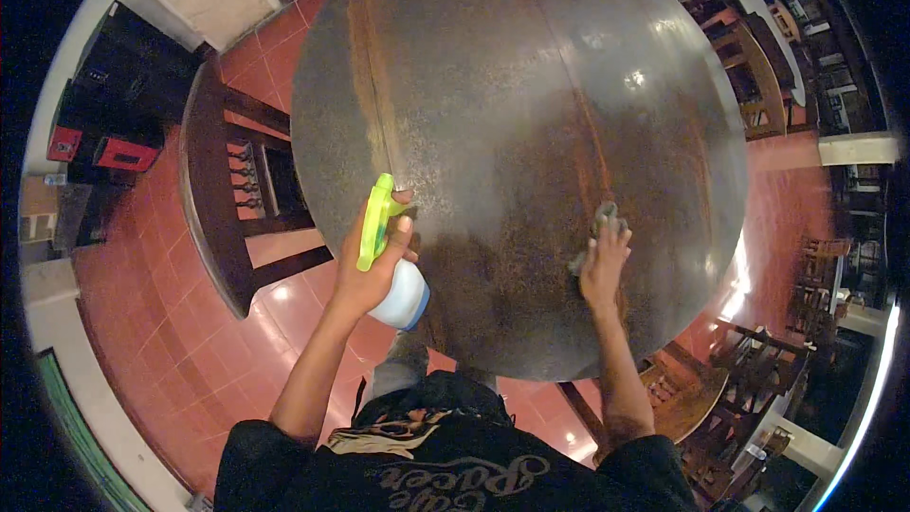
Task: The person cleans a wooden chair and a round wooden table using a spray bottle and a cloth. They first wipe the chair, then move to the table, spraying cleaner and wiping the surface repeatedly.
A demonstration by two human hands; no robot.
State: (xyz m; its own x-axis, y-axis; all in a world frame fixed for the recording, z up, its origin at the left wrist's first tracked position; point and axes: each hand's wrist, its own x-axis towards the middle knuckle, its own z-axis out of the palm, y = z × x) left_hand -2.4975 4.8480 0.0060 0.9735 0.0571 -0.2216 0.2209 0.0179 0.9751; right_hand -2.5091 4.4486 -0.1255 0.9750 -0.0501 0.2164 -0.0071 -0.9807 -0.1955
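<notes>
My left hand (366,270) grips a spray bottle with a lime-green trigger head (377,224) and a white and blue body (400,295). The bottle is held over the near left rim of a large round table (490,128) with a dark, worn top. My right hand (604,267) presses a crumpled greyish cloth (606,212) flat on the tabletop, right of the middle. Fingers and palm cover most of the cloth. Reddish-brown streaks run along the seams of the top, and shiny patches reflect light.
A dark wooden chair (213,192) stands close at the table's left. Another wooden chair (686,398) is by the near right rim. Black equipment with red parts (128,153) sits against the left wall. More wooden chairs (764,370) fill the right side, over red floor tiles (178,341).
</notes>
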